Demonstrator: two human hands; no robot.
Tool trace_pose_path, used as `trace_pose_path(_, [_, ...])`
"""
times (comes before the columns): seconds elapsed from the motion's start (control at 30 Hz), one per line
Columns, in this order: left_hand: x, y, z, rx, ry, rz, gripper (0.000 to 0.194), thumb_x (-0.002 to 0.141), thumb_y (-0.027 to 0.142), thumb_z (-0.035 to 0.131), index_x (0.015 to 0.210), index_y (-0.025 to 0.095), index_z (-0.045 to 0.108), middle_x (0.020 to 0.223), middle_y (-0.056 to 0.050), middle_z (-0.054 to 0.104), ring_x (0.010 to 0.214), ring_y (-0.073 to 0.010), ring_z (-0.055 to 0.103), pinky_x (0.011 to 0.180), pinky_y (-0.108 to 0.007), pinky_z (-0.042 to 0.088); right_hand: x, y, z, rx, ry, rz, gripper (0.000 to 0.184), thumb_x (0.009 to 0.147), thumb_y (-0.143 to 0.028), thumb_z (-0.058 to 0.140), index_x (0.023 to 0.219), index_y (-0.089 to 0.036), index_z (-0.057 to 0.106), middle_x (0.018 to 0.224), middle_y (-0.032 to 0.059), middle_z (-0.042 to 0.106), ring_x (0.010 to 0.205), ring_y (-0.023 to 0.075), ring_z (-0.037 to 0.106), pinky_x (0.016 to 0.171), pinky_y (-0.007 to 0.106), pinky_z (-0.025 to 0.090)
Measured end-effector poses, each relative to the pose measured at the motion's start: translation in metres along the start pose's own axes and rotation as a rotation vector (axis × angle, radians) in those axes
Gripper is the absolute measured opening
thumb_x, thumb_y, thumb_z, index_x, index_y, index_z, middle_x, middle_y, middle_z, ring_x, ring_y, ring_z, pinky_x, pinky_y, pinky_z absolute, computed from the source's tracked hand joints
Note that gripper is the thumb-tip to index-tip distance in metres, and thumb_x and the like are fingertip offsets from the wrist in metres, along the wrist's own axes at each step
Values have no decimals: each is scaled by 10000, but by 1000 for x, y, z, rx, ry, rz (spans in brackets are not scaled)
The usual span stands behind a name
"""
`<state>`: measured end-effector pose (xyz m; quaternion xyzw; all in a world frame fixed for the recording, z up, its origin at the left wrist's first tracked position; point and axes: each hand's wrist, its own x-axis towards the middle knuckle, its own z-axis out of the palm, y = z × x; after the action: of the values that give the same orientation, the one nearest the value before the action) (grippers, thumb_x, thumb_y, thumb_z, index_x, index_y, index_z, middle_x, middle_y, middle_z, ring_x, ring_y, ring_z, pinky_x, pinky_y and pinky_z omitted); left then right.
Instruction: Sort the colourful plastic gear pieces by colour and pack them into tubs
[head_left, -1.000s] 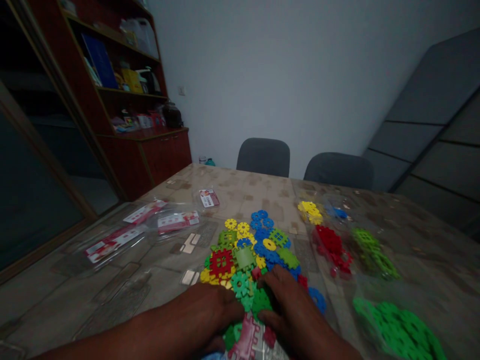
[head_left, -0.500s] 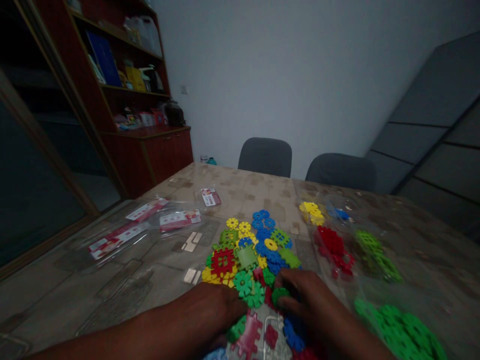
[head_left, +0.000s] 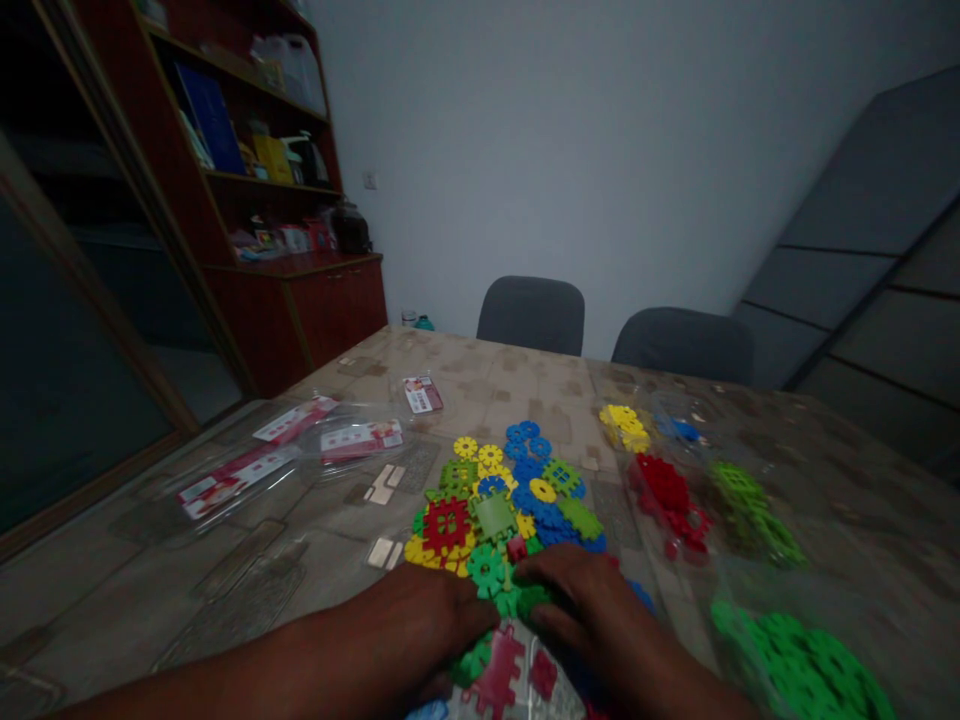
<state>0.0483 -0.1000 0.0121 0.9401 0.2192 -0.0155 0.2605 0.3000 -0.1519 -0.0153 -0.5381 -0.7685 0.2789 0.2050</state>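
Note:
A loose pile of plastic building pieces lies on the table in front of me. My right hand (head_left: 589, 610) pinches a green notched disc (head_left: 534, 600) at the near side of the pile. My left hand (head_left: 442, 620) curls round another green notched disc (head_left: 472, 662), its fingertips partly hidden. Between the hands lie light green discs (head_left: 487, 568) and a red square piece with toothed edges (head_left: 501, 665). Beyond them are a red window piece (head_left: 446, 525), a green square piece (head_left: 493, 515), yellow discs (head_left: 490, 454) and blue discs (head_left: 551, 520).
Clear boxes on the right hold yellow pieces (head_left: 624, 427), red pieces (head_left: 667, 495), lime pieces (head_left: 754, 510) and green discs (head_left: 802, 655). Clear packaging with printed cards (head_left: 360, 440) lies on the left. Two grey chairs (head_left: 531, 315) stand beyond the table (head_left: 480, 385).
My right hand has moved left with its green disc, closer to my left hand and over the light green discs. My left hand stays almost in place.

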Motion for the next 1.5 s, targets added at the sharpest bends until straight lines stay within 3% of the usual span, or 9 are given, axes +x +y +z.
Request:
trace_pose_path(0.17, [0, -1, 2, 29, -5, 1, 278, 831, 149, 663, 1086, 235, 597, 1075, -48, 713, 931, -231, 688, 805, -306, 527, 5, -13, 10, -23, -44, -52, 521, 936, -168, 570, 1438, -291, 507, 1376, 90, 616, 1233, 238, 577, 1060, 387, 431])
trace_pose_path(0.33, [1, -1, 9, 90, 31, 47, 283, 817, 84, 618, 1058, 233, 608, 1018, -53, 722, 864, -224, 703, 736, -281, 518, 18, -27, 16, -194, -143, 57, 502, 945, -163, 564, 1431, -286, 534, 1284, 136, 664, 1117, 286, 633, 948, 392, 474])
trace_pose_path(0.43, [3, -5, 16, 151, 26, 44, 278, 797, 61, 586, 1023, 220, 614, 945, -57, 728, 779, -227, 705, 655, -273, 505, 19, -30, 16, -225, -92, 25, 426, 933, -134, 557, 1310, -320, 628, 1137, 78, 708, 981, 227, 653, 824, 297, 461])
trace_pose_path(0.57, [5, -3, 14, 208, 10, 43, 210, 810, 107, 597, 986, 222, 602, 923, -50, 719, 759, -229, 697, 633, -277, 511, 15, -31, 8, -241, -28, 38, 216, 885, -122, 566, 965, -244, 726, 980, 40, 696, 865, 180, 619, 708, 245, 409])
trace_pose_path(0.8, [-2, 13, -8, 123, -77, -11, 193, 837, 138, 635, 991, 221, 554, 1076, -39, 711, 920, -234, 699, 778, -300, 545, 12, -14, -4, -123, 2, 28, 269, 859, -129, 590, 1098, -207, 689, 1085, 81, 721, 1000, 227, 645, 870, 332, 470])
trace_pose_path(0.87, [-3, 11, -6, 117, -76, -3, 210, 838, 120, 630, 998, 226, 544, 1085, -27, 704, 923, -230, 696, 776, -297, 541, 12, -13, 0, -79, 14, 0, 238, 868, -137, 601, 1072, -211, 701, 1070, 74, 731, 998, 228, 654, 883, 341, 484])
trace_pose_path(1.07, [-4, 8, -1, 103, -21, 39, 282, 863, 76, 567, 1071, 262, 529, 1120, -18, 675, 930, -201, 662, 785, -276, 505, 8, -13, 23, -59, 9, -57, 525, 902, -150, 611, 1410, -252, 521, 1407, 121, 589, 1307, 275, 514, 1089, 438, 395])
trace_pose_path(1.27, [-4, 4, 3, 144, 43, 95, 210, 864, 193, 650, 1025, 257, 531, 1123, -17, 628, 914, -204, 617, 732, -283, 469, 8, -20, 19, -4, 19, -28, 242, 915, -165, 611, 1143, -234, 656, 1162, 71, 665, 1093, 224, 594, 955, 356, 448])
trace_pose_path(1.5, [-1, 4, 0, 93, 9, 56, 104, 880, 177, 653, 873, 224, 560, 1011, -7, 626, 829, -182, 596, 669, -264, 439, 10, -21, 1, 36, 85, 15, 73, 884, -182, 597, 943, -215, 622, 990, 42, 610, 909, 202, 587, 760, 295, 433])
